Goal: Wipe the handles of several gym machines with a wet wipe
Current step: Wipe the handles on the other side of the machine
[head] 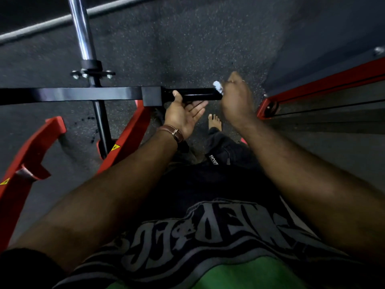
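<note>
Dark speckled rubber floor (198, 38) fills the far half of the view. Red machine frame (129, 132) angles up from the near left, with a second red arm (31, 151) further left carrying a yellow warning sticker; another red-edged machine (320, 84) runs along the right side. A black square bar (73, 93) crosses from the left edge toward centre, ending in a thicker black collar and then a black handle (195, 94) pointing right. A chrome post (82, 28) rises at far left-centre, bolted to a black rod below. Person seen from above: dark printed shirt, dark trousers, one bare foot (215, 122) on the floor just past the hands. Left hand (183, 113) under the handle, palm up, fingers loosely straight beneath it, thumb lying over the top of the handle near the collar; brown strap (171, 132) on that wrist. Right hand (236, 97) at the handle's free end, fingers curled, clamping a crumpled white wet wipe (217, 86) against the tip. Hands close, not touching.
</note>
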Demonstrator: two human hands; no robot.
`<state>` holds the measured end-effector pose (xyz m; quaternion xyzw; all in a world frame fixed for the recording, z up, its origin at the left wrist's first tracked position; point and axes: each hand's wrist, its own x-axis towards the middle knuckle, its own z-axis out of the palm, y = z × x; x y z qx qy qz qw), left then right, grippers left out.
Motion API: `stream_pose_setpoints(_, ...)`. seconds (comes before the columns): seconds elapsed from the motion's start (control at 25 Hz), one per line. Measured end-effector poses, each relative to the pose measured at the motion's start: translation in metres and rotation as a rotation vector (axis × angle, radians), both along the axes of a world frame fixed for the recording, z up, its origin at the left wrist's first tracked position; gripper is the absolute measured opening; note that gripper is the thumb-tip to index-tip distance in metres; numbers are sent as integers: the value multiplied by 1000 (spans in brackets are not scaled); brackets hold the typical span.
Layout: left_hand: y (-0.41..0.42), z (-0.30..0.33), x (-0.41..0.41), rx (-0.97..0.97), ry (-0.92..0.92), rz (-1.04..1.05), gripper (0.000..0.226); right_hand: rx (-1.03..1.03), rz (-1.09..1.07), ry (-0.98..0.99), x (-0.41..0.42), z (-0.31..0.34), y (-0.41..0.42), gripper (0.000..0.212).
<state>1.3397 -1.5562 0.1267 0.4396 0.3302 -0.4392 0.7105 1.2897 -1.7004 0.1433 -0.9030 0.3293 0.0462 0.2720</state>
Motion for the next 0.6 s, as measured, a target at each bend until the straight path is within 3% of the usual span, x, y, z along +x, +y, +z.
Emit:
stream_pose_setpoints(0.04, 0, -1, -2, -3, -8, 4, 71, 43, 3, -12, 2, 0, 3, 9)
stream_pose_setpoints(0.16, -2, 0, -4, -21, -2, 25, 63, -8, 315, -34, 14, -5, 41, 17)
stream_pose_setpoints(0.24, -4, 1, -1, -19, 5, -2, 65, -25, 250, -107, 6, -14, 37, 11)
stream_pose_setpoints(0.32, -3, 2, 4, -10, 15, -56, 68, -21, 3, -147, -12, -13, 16, 10)
stream_pose_setpoints(0.4, -1, 2, 5, 22, 3, -86, 62, 129, -380, -197, -23, -22, 0, 14)
stream_pose_setpoints(0.44, -1, 2, 5, 38, -9, -102, 57, 310, -639, -241, -22, -27, -2, 13)
stream_pose_setpoints(0.52, -5, -1, 1, 85, -45, -136, 45, 897, -1117, -310, -7, -26, 17, 12)
stream_pose_setpoints(0.6, -9, -1, -3, 155, -82, -155, 37, 1221, -1282, -279, 4, -32, 39, 17)
